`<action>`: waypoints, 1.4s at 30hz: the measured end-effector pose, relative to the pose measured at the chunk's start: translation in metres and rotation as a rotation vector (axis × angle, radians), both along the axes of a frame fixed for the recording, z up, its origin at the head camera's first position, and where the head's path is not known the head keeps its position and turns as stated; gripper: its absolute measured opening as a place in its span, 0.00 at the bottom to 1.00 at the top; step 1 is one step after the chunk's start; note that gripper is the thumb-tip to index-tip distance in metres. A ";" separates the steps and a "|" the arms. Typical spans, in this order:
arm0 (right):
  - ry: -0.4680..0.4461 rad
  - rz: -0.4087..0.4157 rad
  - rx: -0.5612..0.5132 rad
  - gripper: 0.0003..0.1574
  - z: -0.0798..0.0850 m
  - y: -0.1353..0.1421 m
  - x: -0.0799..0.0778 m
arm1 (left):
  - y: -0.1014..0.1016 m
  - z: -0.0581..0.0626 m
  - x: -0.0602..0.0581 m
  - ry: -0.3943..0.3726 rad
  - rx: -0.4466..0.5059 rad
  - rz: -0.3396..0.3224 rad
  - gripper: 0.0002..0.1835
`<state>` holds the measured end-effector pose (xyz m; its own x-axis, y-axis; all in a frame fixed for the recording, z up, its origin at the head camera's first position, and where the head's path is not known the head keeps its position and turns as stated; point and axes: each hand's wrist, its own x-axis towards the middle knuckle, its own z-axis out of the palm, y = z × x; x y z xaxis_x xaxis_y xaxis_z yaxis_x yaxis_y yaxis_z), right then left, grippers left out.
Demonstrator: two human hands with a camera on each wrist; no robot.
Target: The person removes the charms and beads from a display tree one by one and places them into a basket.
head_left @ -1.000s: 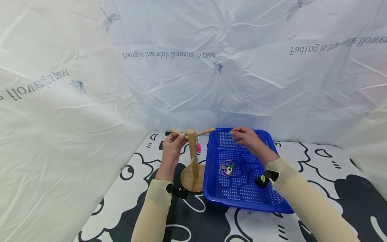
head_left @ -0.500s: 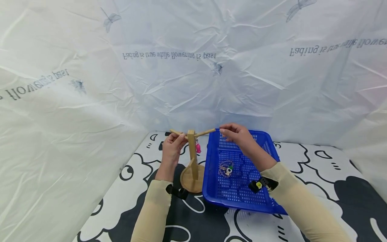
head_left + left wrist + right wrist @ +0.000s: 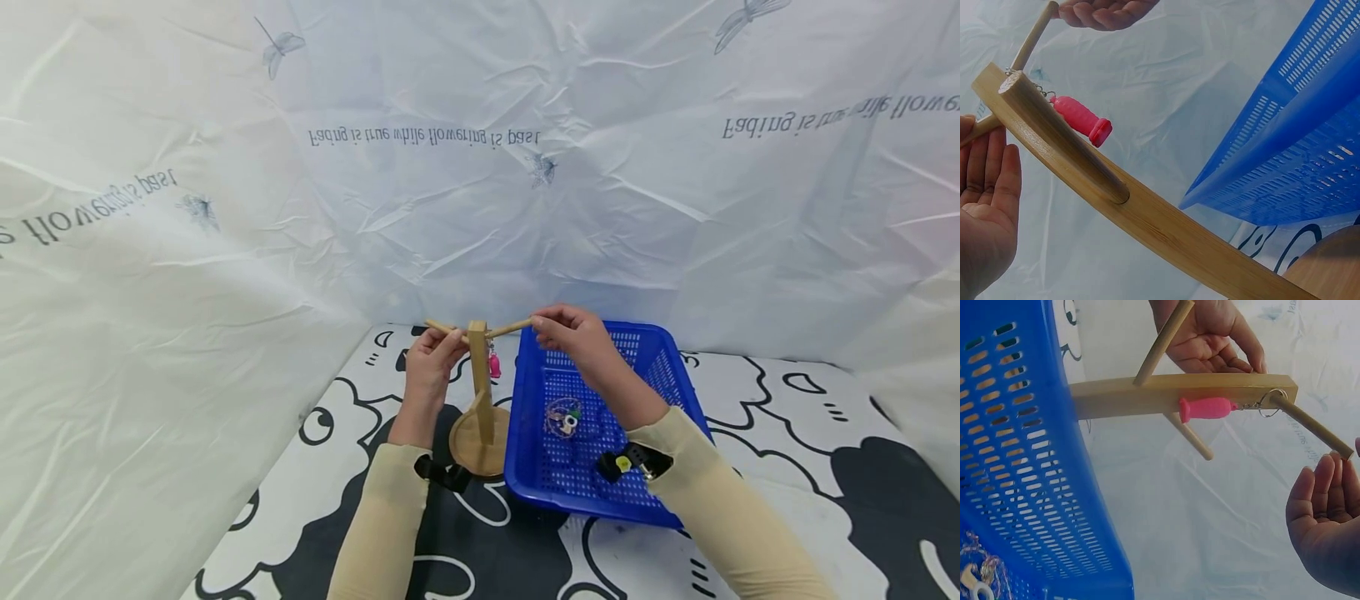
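A wooden stand (image 3: 481,379) with a round base and several pegs stands upright left of the basket. My left hand (image 3: 430,371) pinches its upper left peg close to the post. At the tip of the upper right peg (image 3: 1316,428), the fingertips and thumb of my right hand (image 3: 576,335) pinch the end. A pink bottle-shaped keychain (image 3: 1210,408) hangs from that peg by a metal ring (image 3: 1272,403), close to the post. In the left wrist view the same pink keychain (image 3: 1082,119) dangles beside the post.
A blue perforated basket (image 3: 525,492) sits right of the stand, under my right forearm. Inside lies a small tangled bunch with white and green pieces (image 3: 564,418). The cloth (image 3: 315,500) below has black-and-white cartoon print. Pale sheeting (image 3: 480,233) rises behind.
My right hand has moved left from above the basket to the tip of the right peg, and its fingers have closed there. The left hand stays on its peg.
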<state>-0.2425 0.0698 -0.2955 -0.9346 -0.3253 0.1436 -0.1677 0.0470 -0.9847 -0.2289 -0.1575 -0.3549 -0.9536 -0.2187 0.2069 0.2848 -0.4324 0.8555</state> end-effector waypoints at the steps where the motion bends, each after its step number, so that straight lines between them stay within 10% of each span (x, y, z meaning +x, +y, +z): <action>1: -0.001 0.002 -0.012 0.15 0.000 -0.001 0.000 | 0.000 0.000 0.000 -0.001 -0.003 0.000 0.09; 42: 0.147 0.177 0.038 0.06 0.001 0.006 0.016 | 0.004 0.016 -0.003 -0.201 -0.118 -0.017 0.09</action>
<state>-0.2267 0.0758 -0.2947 -0.8327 -0.4897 0.2585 -0.3179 0.0406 -0.9472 -0.2324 -0.1539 -0.3384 -0.9816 -0.1874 0.0355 0.0969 -0.3294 0.9392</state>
